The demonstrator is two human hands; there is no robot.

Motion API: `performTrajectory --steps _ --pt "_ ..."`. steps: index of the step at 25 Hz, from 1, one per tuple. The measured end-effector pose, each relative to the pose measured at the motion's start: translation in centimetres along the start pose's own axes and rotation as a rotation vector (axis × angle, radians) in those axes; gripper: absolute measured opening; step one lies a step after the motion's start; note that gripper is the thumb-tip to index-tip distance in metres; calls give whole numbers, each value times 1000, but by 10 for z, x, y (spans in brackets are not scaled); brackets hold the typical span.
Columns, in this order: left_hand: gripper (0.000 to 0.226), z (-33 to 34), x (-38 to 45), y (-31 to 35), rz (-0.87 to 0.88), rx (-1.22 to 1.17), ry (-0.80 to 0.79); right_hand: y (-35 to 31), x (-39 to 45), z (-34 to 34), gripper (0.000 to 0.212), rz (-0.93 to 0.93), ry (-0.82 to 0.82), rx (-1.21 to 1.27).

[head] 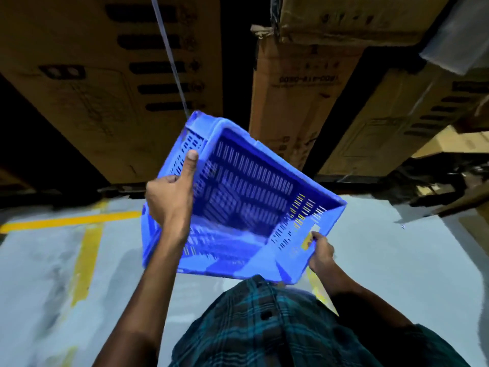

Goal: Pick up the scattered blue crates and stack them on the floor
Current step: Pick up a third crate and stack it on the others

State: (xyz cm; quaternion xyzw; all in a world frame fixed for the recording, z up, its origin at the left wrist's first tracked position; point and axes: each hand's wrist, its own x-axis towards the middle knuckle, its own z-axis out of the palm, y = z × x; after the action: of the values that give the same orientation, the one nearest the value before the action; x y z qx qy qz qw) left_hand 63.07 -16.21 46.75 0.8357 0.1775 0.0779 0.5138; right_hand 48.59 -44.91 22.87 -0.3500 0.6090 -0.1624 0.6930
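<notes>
a: going left to right, what is the person doing?

b: the left hand (pixel 169 200) grips the left rim of the blue crate (pixel 238 202), thumb laid up along the slotted wall, fingers curled round the edge. the right hand (pixel 321 250) pinches the crate's near right wall by a yellow label (pixel 307 242). the crate hangs in the air in front of the person's checked shirt (pixel 264 327), tilted, mouth towards the camera, above the grey floor (pixel 397 260).

a: how should this step go?

b: it looks like a carry. the person would do well to level the crate, take a fuller right-hand hold than that pinch, and lower it flat so the rims seat squarely on whatever it is stacked on.

a: and the count?

b: one blue crate, two hands, both holding it. no other crate or stack shows. yellow floor lines (pixel 87 234) cross at the left. behind stand cardboard boxes (pixel 105 75): about five, perhaps more, since the right side is dark and blurred. a thin strap (pixel 169 54) runs down the big left box.
</notes>
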Motion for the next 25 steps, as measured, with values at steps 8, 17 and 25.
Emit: performTrajectory --steps 8,17,25 --pt "82 91 18 -61 -210 -27 29 -90 63 14 25 -32 51 -159" --pt "43 175 84 -157 -452 334 -317 -128 95 48 16 87 51 -207" --pt "45 205 135 -202 -590 259 -454 -139 94 89 24 53 -38 -353"
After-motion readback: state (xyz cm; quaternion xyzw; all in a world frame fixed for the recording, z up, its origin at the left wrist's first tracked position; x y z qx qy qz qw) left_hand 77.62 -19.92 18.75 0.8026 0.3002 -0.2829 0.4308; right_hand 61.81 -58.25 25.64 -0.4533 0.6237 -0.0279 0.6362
